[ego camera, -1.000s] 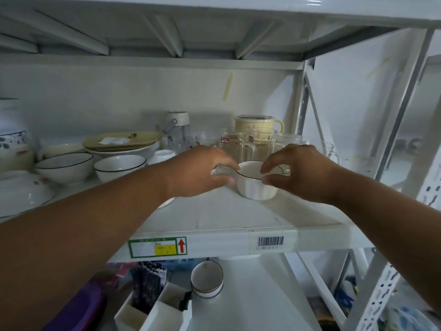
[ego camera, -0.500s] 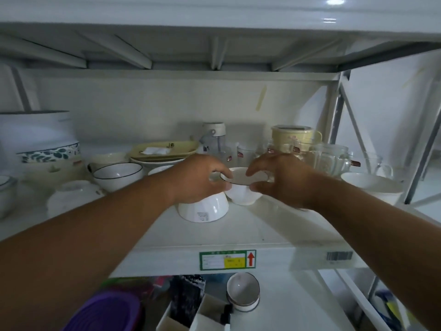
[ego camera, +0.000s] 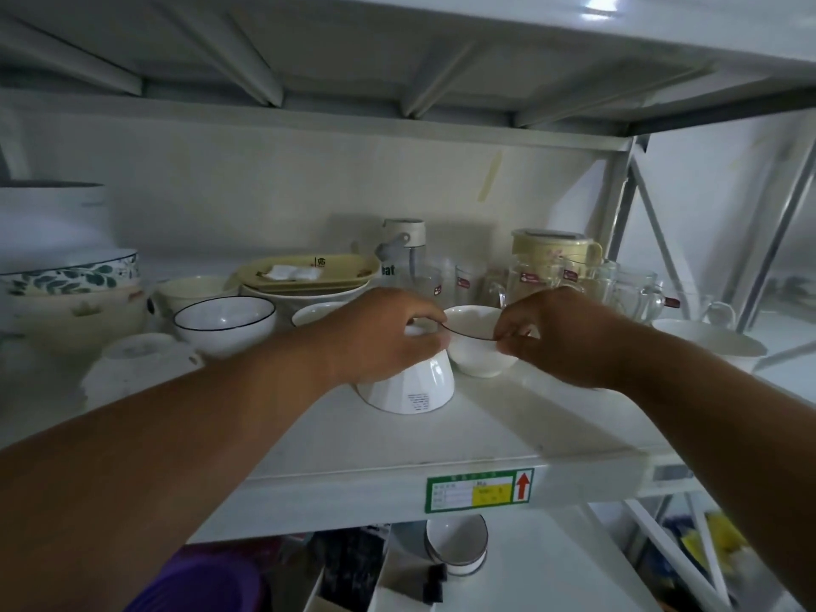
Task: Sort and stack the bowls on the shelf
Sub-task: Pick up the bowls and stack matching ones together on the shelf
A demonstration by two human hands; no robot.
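A small glossy white bowl [ego camera: 479, 346] with a thin dark rim stands upright mid-shelf. The right hand [ego camera: 561, 335] pinches its rim; the left hand [ego camera: 379, 335] touches its other side, fingers curled over an upturned faceted white bowl [ego camera: 408, 386] just beside it. That hand hides the upturned bowl's base. Bare white shelf [ego camera: 508, 435] lies in front, up to the labelled edge. Clear glass mugs [ego camera: 543, 280] crowd behind.
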